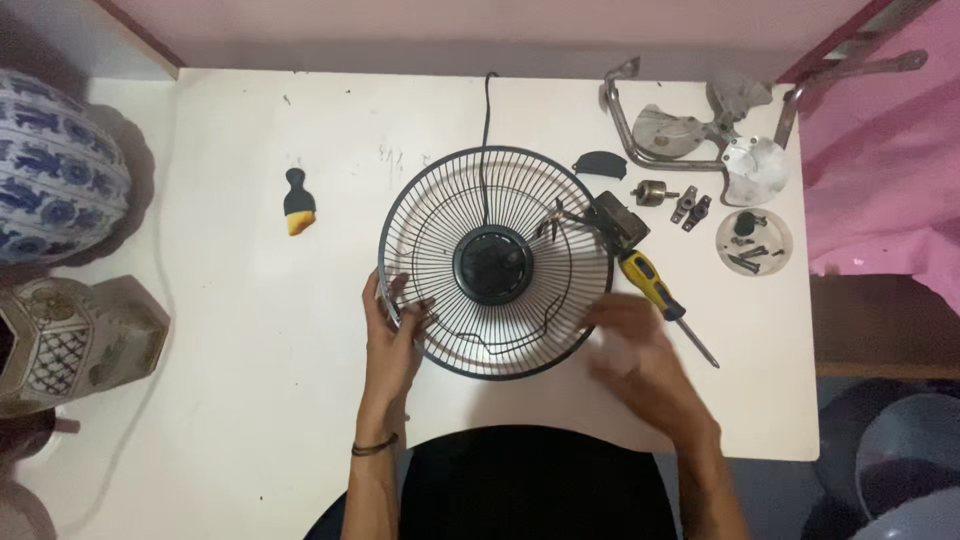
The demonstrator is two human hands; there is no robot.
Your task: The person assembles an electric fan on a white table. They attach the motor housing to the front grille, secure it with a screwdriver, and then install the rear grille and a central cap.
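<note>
We are looking down at a white table, and we are going from its left edge to its right. Beyond the left edge, a blue-and-white vase and a patterned box are standing. Toward the far left of the table, a small black-and-yellow brush is lying.

At the middle, near the front edge, a round wire fan guard is lying flat with a dark hub at its centre. Our left hand is gripping its left rim, fingers curled through the wires. Our right hand is hovering just past the guard's lower right rim; it is blurring, so we cannot tell how its fingers are set.

A yellow-handled screwdriver is lying just right of those fingers, its long axis running from the guard's rim down toward the right edge, handle nearer the guard. The right hand is the nearer one.

In the far right corner, metal brackets and a small dish of screws are resting.
</note>
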